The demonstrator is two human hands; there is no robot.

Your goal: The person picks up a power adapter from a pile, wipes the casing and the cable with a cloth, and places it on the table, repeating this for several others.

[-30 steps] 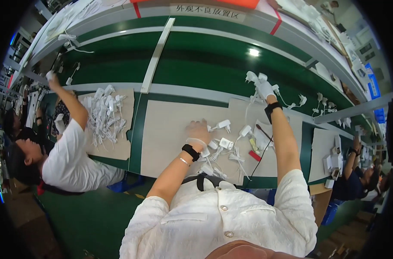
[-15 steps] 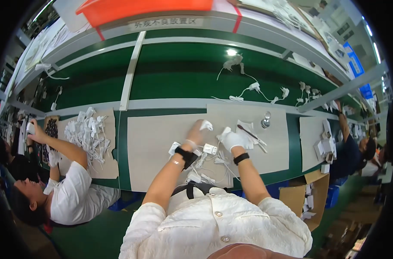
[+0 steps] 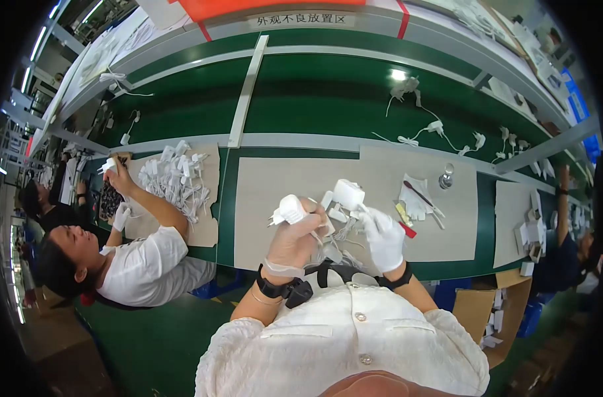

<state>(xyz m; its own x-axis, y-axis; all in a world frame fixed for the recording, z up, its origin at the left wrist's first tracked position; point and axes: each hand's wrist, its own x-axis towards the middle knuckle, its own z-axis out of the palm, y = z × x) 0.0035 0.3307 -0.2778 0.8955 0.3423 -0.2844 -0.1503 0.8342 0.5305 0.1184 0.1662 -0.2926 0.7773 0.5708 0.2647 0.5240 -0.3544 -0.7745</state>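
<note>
My left hand (image 3: 293, 243), in a thin see-through covering, is closed around a white plug-in power adapter (image 3: 290, 210), its prongs pointing left. Beside it my right hand (image 3: 385, 243), in a white glove, pinches a second white power adapter (image 3: 348, 194) at its lower right edge. Under and between the hands lies a heap of white adapters and coiled cables (image 3: 345, 230), partly hidden by them. Just right of the glove are a small yellow piece (image 3: 403, 213) and a red piece (image 3: 408, 231), whose kinds I cannot make out.
Grey-brown sheeting (image 3: 447, 228) covers the green bench. A white cloth (image 3: 415, 204), dark brush-like stick (image 3: 417, 193) and small clear bottle (image 3: 446, 177) lie at right. An adapter pile (image 3: 175, 175) and a co-worker (image 3: 139, 255) are at left; a cardboard box (image 3: 473, 311) stands lower right.
The whole view has shifted. Both hands have come nearer my body, the left from a blurred reach over the sheet, and each now holds an adapter up. The red and yellow pieces now show.
</note>
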